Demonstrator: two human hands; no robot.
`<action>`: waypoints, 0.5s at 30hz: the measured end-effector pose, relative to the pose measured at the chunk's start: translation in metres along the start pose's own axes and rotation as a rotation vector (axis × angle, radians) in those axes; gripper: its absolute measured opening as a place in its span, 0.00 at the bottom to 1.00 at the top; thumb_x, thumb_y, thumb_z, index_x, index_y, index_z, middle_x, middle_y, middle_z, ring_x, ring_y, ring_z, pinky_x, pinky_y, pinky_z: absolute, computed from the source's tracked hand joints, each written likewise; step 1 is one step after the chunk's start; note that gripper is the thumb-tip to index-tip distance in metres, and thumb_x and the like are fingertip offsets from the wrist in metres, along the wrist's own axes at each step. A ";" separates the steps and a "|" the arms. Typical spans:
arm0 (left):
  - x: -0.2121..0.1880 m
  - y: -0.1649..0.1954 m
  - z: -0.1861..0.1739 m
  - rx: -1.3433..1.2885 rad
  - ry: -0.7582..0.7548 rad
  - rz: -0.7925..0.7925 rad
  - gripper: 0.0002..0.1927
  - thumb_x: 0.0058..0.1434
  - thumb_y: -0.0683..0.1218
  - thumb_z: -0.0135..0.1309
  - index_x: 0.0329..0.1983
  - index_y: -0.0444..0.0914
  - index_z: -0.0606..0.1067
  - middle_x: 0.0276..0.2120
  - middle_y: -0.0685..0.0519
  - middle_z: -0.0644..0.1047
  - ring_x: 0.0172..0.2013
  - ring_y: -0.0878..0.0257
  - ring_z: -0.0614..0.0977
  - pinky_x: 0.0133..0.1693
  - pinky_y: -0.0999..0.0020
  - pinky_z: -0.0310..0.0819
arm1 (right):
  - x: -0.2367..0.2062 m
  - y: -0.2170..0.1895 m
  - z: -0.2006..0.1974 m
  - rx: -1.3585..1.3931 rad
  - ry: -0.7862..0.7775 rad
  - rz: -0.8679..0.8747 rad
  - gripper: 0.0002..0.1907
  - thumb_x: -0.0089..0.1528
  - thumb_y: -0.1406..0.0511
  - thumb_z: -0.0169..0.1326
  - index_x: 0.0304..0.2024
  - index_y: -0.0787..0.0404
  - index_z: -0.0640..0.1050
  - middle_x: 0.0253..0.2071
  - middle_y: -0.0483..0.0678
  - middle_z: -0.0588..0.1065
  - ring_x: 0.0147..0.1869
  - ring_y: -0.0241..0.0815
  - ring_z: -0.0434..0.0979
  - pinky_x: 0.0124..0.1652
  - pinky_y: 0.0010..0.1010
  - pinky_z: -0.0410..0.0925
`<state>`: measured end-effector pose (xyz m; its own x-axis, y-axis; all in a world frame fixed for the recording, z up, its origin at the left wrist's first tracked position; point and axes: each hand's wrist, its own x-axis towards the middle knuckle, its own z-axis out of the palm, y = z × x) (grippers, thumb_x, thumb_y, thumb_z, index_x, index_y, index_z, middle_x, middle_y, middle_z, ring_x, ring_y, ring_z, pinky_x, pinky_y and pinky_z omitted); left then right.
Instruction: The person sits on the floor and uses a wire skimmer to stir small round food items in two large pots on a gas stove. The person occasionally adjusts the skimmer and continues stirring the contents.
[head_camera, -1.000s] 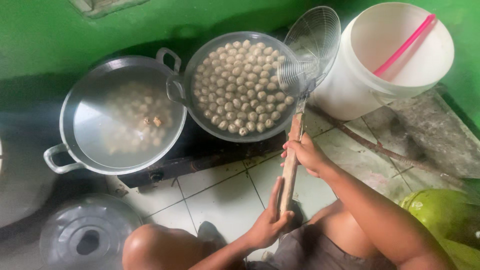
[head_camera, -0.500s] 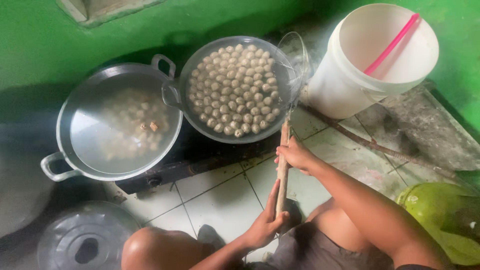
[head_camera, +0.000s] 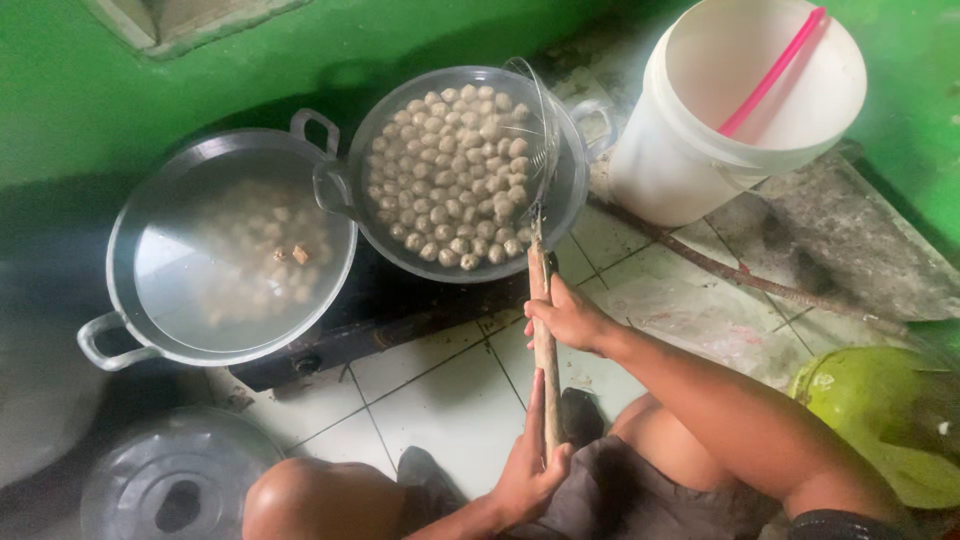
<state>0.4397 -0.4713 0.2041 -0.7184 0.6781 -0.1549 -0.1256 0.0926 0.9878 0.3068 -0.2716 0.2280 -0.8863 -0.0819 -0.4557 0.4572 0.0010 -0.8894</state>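
Observation:
Both hands grip the long wooden handle (head_camera: 543, 330) of a wire mesh skimmer (head_camera: 537, 130). My right hand (head_camera: 568, 318) holds the handle near its middle, my left hand (head_camera: 528, 462) clasps its lower end by my knee. The skimmer's mesh head stands edge-on inside the right metal pot (head_camera: 570, 200), among several pale meatballs (head_camera: 450, 180) floating in liquid. Left of it sits a bigger metal pot (head_camera: 130, 290) of cloudy water with meatballs sunk below the surface.
Both pots rest on a low dark stove (head_camera: 330, 335) on a white tiled floor. A white bucket (head_camera: 690, 140) with a pink stick stands at right. A green gas cylinder (head_camera: 880, 420) is at lower right, a grey lid (head_camera: 170, 485) at lower left, a green wall behind.
The skimmer was raised over the right pot's far rim; it has swung down and turned edge-on into the pot. Both hands kept their grip.

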 end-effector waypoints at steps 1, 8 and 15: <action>-0.001 -0.001 0.001 0.012 -0.004 -0.006 0.53 0.64 0.52 0.48 0.80 0.41 0.27 0.41 0.42 0.77 0.36 0.54 0.78 0.43 0.61 0.75 | -0.002 -0.001 0.002 -0.014 0.010 -0.002 0.17 0.64 0.68 0.49 0.53 0.68 0.62 0.39 0.52 0.70 0.36 0.44 0.80 0.35 0.43 0.81; -0.007 0.000 0.007 0.001 -0.022 -0.011 0.54 0.64 0.50 0.49 0.79 0.40 0.25 0.43 0.42 0.79 0.40 0.55 0.81 0.48 0.62 0.76 | -0.015 -0.013 0.013 -0.066 0.065 -0.101 0.15 0.63 0.69 0.50 0.48 0.71 0.65 0.36 0.55 0.73 0.32 0.44 0.81 0.31 0.40 0.82; 0.013 0.013 -0.017 0.022 -0.034 0.148 0.49 0.68 0.44 0.48 0.83 0.41 0.32 0.55 0.42 0.74 0.49 0.52 0.78 0.54 0.60 0.72 | -0.006 -0.017 0.002 -0.041 0.221 -0.197 0.15 0.62 0.70 0.50 0.49 0.71 0.65 0.34 0.54 0.74 0.30 0.44 0.81 0.29 0.40 0.81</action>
<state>0.4166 -0.4735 0.2149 -0.7047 0.7095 -0.0071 -0.0048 0.0052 1.0000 0.3045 -0.2733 0.2462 -0.9543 0.1346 -0.2669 0.2752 0.0472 -0.9602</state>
